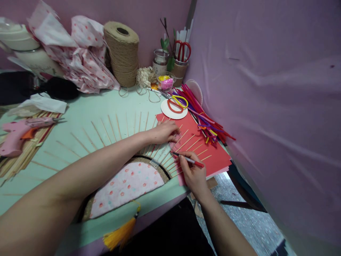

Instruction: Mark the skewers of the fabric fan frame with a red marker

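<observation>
My right hand [195, 174] is closed around a red pen [193, 161], its dark tip on a thin wooden stick among several that fan outward. My left hand [166, 131] reaches across from the left, fingers curled, pressing on a clear ruler-like strip [161, 154] with a pink patterned end. Its fingertips are partly hidden. The sticks spread from a half-round fan piece [128, 181] covered in white floral cloth, edged with twine and a black band. A yellow tassel [119, 233] hangs at its lower edge. Beneath the right-hand sticks lies red paper [215, 160].
Scissors [177, 103] rest on a white disc by a bundle of pipe cleaners [204, 115]. At the back stand a twine spool [122, 53], crumpled dotted cloth [85, 60] and a cup with red-handled scissors [183, 49]. A pink glue gun [23, 133] lies on wooden sticks at left.
</observation>
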The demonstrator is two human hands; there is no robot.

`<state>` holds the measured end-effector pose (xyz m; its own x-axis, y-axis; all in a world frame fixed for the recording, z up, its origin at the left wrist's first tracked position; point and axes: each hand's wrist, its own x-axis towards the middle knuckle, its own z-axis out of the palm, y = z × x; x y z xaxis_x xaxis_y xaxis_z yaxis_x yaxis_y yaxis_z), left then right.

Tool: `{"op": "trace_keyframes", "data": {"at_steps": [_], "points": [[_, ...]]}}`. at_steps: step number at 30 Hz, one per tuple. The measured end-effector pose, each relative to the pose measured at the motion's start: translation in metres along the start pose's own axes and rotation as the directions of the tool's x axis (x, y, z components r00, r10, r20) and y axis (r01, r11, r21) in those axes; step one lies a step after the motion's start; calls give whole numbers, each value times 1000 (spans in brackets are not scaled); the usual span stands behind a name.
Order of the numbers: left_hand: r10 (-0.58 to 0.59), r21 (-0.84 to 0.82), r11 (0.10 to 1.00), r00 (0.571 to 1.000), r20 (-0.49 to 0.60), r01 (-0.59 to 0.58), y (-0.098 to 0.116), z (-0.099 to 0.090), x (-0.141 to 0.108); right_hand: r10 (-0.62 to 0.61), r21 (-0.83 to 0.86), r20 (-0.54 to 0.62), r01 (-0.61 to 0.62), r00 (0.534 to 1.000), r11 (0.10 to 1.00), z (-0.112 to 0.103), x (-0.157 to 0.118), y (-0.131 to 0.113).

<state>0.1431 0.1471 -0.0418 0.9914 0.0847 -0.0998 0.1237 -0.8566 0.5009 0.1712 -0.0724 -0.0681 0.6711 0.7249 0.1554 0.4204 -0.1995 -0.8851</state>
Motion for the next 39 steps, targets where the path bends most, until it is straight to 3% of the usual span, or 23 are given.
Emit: {"op": "trace_keyframes", "data": {"at_steps": [27, 36, 39], "points": [[-29, -16, 999, 1000, 10, 29, 3, -2, -1, -7, 18, -2, 7, 1000, 1000, 0, -1, 3], [-7, -26, 1000, 999, -36, 6, 3, -6, -2, 4, 98, -75, 4, 997, 995, -2, -1, -3], [5, -108, 994, 998, -63, -12, 5, -14, -5, 13, 129, -105, 1, 994, 992, -1, -2, -6]]}}
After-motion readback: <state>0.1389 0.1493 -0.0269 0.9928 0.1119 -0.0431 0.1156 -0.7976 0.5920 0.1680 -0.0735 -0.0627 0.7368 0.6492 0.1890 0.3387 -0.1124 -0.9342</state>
